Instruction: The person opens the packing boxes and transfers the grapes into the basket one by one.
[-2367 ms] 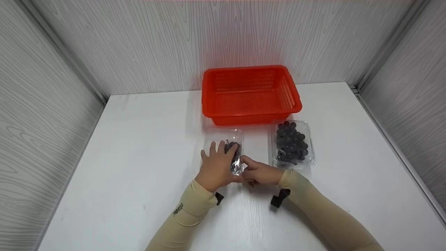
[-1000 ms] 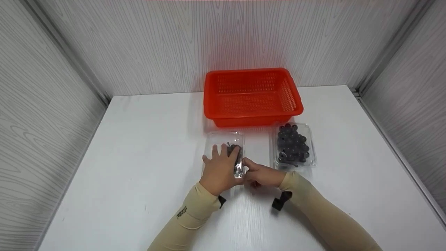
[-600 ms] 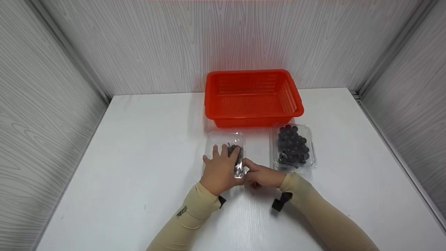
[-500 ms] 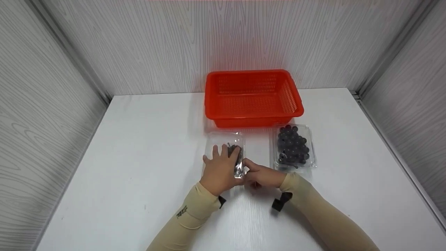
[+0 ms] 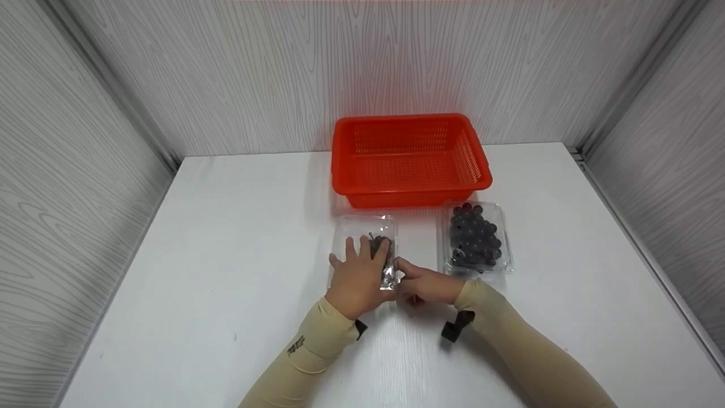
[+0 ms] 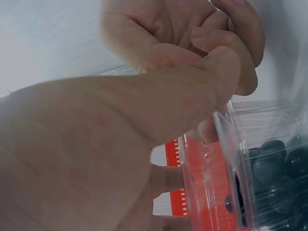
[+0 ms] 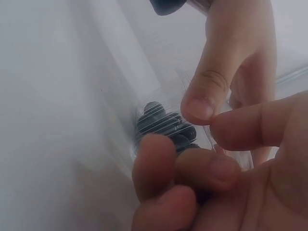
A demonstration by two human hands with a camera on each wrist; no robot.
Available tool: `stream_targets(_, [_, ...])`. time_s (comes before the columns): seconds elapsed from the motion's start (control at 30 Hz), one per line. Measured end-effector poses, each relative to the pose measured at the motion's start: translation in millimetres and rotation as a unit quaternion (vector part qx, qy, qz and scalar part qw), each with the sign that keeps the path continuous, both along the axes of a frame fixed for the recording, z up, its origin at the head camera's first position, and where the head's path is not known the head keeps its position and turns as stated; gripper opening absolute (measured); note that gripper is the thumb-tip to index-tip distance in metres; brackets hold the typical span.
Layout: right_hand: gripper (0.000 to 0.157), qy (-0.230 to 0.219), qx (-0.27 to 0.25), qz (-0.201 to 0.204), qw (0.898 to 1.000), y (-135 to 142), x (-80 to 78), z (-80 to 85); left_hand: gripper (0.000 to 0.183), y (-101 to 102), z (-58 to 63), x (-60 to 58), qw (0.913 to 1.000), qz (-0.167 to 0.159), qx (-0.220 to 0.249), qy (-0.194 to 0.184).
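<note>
A clear plastic clamshell box (image 5: 344, 226) with dark grapes (image 5: 378, 245) inside lies on the white table. My left hand (image 5: 355, 280) rests across its top with the fingers spread, covering much of it. The left thumb (image 6: 192, 98) reaches straight along the near end. At the near right corner, my right hand (image 5: 427, 285) has its fingers curled and pinches the box's edge. In the right wrist view, thumb and finger of the two hands meet at that corner, which partly hides the edge. Grapes (image 7: 163, 122) show through the ridged plastic wall.
A second clear box (image 5: 500, 215) of dark grapes (image 5: 474, 235) lies just right of my right hand. Behind both boxes stands an orange-red plastic basket (image 5: 410, 198) with nothing in it. Pale wood-grain panels (image 5: 255, 73) enclose the table at the back and sides.
Across the earlier frames the whole scene shifts slightly down in the head view. Both hands keep their places at the left box's near right corner.
</note>
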State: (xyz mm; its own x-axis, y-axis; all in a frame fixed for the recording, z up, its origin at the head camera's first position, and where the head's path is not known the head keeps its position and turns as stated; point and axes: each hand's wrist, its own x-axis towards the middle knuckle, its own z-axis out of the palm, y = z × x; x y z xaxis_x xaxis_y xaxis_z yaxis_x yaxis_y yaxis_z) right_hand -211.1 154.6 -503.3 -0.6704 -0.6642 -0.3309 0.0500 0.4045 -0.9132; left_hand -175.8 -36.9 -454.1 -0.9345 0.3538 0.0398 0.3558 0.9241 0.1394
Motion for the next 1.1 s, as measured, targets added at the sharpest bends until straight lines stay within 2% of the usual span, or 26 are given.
stream_targets(0.33, [0.045,-0.004,0.000,-0.006,1.000,-4.3,0.3,3.3,0.101,-0.3,1.7,-1.5,0.9996,0.001,-0.012,-0.026])
stream_targets(0.67, [0.032,0.019,0.011,0.004,1.000,-3.1,1.9,0.8,0.101,0.3,0.2,1.3,0.9992,0.001,-0.025,-0.031])
stream_targets(1.1, [0.028,0.031,0.029,0.005,0.999,-3.0,3.8,5.6,0.101,1.1,-1.1,0.8,0.9982,0.002,-0.050,-0.031])
